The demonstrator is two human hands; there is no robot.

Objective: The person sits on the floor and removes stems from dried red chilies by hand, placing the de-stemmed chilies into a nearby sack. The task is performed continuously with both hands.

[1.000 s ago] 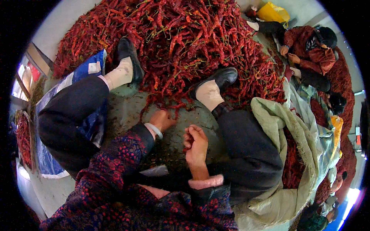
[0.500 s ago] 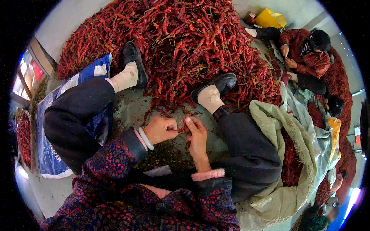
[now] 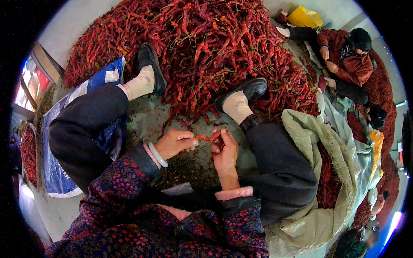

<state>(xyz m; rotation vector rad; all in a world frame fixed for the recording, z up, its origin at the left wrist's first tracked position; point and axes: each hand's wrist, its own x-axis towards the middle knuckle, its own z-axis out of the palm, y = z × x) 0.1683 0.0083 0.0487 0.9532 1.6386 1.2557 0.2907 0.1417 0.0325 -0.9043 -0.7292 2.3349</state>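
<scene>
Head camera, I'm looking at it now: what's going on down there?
A person is handling a single red chili with both bare hands. The left hand pinches one end and the right hand the other, so it spans the gap between them. A large heap of red chilies lies beyond the hands, between and past the feet. An open pale sack with chilies inside sits at the right.

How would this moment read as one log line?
left hand: pinching red chili; right hand: holding its other end; chili pile: ahead; pale sack: right
</scene>
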